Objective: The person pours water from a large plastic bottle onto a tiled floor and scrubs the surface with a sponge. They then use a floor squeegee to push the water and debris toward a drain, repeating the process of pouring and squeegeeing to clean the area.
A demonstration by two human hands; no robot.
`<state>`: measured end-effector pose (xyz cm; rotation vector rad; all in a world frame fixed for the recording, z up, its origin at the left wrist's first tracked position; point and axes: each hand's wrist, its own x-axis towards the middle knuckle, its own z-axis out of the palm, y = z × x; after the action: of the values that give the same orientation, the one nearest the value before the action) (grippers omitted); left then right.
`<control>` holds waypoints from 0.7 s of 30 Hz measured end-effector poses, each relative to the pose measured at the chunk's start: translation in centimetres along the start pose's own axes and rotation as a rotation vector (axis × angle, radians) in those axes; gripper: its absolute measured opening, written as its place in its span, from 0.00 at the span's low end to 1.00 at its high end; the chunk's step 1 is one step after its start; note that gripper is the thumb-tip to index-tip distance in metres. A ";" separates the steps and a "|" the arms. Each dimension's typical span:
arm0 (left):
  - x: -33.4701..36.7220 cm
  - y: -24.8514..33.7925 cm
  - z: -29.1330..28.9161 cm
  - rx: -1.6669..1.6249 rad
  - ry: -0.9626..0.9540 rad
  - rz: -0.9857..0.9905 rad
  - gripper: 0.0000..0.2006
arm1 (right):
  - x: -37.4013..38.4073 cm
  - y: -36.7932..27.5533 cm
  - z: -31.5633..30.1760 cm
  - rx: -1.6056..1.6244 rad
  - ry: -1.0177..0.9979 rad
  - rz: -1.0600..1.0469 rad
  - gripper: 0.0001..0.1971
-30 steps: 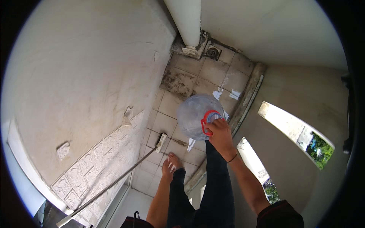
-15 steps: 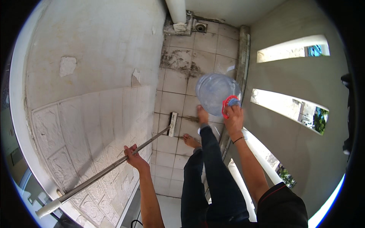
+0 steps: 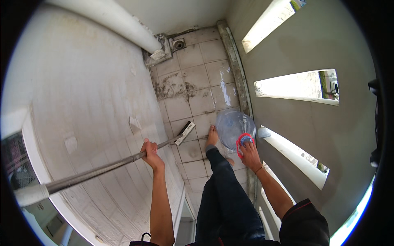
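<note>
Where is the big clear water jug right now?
In the head view, the water jug sits right of centre on the tiled floor, against the slotted wall, the right hand gripping its red neck handle.

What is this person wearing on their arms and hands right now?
Both hands are bare, no gloves. The right arm has a dark short sleeve with a thin red edge, and a thin dark band at the wrist. The left arm is bare.

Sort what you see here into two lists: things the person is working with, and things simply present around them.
In use:
- long-handled floor brush, gripped by the left hand, its head on the tiled floor
- clear water bottle, held at its red handle by the right hand

Just there:
- white drainpipe
- floor drain
- wall openings
</note>
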<state>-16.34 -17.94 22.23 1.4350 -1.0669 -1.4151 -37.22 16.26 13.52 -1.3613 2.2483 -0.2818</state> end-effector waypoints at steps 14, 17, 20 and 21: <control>2.2 -3.2 24.5 0.870 -1.304 0.106 0.18 | 5.3 -12.9 -35.5 -0.354 0.772 -0.088 0.25; -1.4 -3.1 26.1 0.891 -1.858 0.316 0.10 | 1.7 -14.6 -39.0 -0.847 0.078 0.347 0.36; -5.1 -3.1 26.7 0.853 -2.155 0.481 0.10 | -2.4 -15.1 -40.1 -0.471 -0.386 0.787 0.44; -6.1 -3.3 26.7 0.898 -2.289 0.458 0.11 | -4.1 -15.8 -40.3 -0.406 -0.460 0.763 0.28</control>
<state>-43.00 -11.14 20.44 -0.9801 -3.1975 -1.8538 -44.03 9.15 55.90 -0.5447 2.2797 0.7036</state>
